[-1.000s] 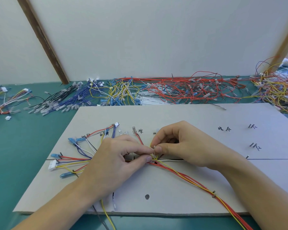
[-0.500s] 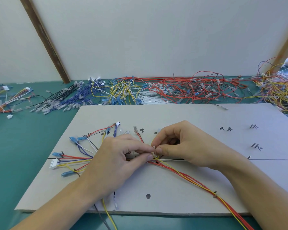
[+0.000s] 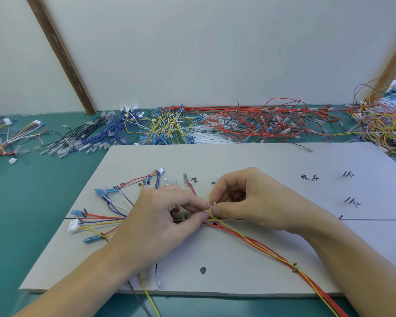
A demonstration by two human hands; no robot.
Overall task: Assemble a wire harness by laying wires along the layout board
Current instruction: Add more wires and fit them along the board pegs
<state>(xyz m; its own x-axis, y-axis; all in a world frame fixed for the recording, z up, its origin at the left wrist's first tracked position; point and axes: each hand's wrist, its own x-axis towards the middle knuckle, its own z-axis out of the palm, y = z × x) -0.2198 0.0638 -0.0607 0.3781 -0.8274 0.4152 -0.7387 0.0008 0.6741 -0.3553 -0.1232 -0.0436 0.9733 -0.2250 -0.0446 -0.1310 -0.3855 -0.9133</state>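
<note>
Red and yellow wires [image 3: 256,243] are laid across the layout board [image 3: 249,156]. At their junction a small white piece is pinched between the left hand [image 3: 160,223] and right hand [image 3: 249,200]. If the pinch slips, the bundle could be pulled off its pegs.

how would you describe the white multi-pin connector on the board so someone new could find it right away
Start at the grey layout board on the green table and go to its left edge, left of the left hand. There the white multi-pin connector lies at the end of red, blue and yellow wires fanning out from the hand. Its neighbours are blue sleeved terminals; it alone is a white ribbed block.
</note>
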